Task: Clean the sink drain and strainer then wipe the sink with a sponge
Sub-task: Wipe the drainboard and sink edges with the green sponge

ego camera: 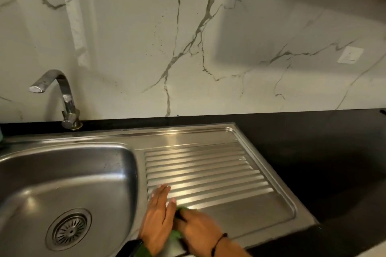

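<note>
A steel sink has its basin [117, 173] at the left, with the round drain strainer [70, 229] seated in the basin floor. On the near-left corner of the ribbed drainboard [208, 173] lies a green sponge [184, 208], mostly covered. My right hand [198, 230], a black band on its wrist, grips the sponge with fingers pointing left. Just left of it, my left hand [158, 217] lies flat with straight fingers on the drainboard's edge, touching the sponge's side. A dark watch sits on that wrist.
A chrome faucet [62, 94] stands behind the basin, its spout pointing left. Black countertop [313, 162] surrounds the sink to the right and behind. A marble backsplash carries a white wall socket [351, 55] at the right.
</note>
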`<state>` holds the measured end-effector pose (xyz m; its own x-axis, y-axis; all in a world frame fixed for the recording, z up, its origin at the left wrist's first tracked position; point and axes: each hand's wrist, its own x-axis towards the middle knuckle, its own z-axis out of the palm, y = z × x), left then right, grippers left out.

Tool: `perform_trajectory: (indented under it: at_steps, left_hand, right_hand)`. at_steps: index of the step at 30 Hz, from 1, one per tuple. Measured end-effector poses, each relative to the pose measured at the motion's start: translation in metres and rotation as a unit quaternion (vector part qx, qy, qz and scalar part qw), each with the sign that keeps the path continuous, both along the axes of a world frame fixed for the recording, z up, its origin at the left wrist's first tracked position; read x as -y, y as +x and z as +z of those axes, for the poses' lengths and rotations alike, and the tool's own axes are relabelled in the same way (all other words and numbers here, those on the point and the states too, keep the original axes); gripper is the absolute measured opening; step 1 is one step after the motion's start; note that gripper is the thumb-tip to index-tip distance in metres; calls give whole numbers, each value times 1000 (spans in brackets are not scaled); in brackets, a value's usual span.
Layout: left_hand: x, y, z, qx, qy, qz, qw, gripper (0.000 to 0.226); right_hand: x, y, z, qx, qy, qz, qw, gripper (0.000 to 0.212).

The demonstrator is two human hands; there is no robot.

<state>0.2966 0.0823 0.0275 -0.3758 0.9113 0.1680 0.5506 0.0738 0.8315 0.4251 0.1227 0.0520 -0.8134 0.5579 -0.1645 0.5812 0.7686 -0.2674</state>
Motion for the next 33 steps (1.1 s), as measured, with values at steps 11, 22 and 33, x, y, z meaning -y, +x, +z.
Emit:
perform_trajectory:
  at_steps: [11,22,33]
  left_hand:
    - [25,2,-4,10,-64,-42,997,42]
    - [25,3,8,3,-21,-10,1000,57]
    - [31,7,2,-125,-90,-96,983,63]
  right_hand:
    - [-54,85,-13,48,84,-304,948,46]
    - [35,-40,-17,-61,36,-130,989,57]
    - [-54,124,-5,87,122,-236,960,35]
